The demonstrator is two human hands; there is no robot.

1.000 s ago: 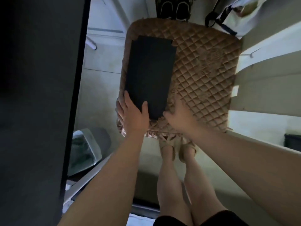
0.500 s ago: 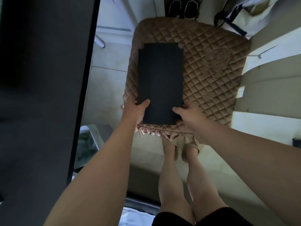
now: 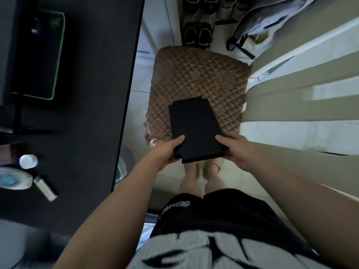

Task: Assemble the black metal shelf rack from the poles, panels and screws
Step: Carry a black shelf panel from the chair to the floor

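Just below the middle of the frame, a flat black rectangular metal panel (image 3: pixel 195 131) is gripped at its near corners, the left hand (image 3: pixel 167 153) and right hand (image 3: pixel 236 150) each clamping a thumb on top. It is held above a brown quilted floor mat (image 3: pixel 202 78), right of a dark bench (image 3: pixel 93 94).

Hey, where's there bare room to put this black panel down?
The quilted mat is bare from the panel up to the shoes. The tile strip between desk and mat is narrow. The desk's near corner is crowded: bottle, white cap, small tube.
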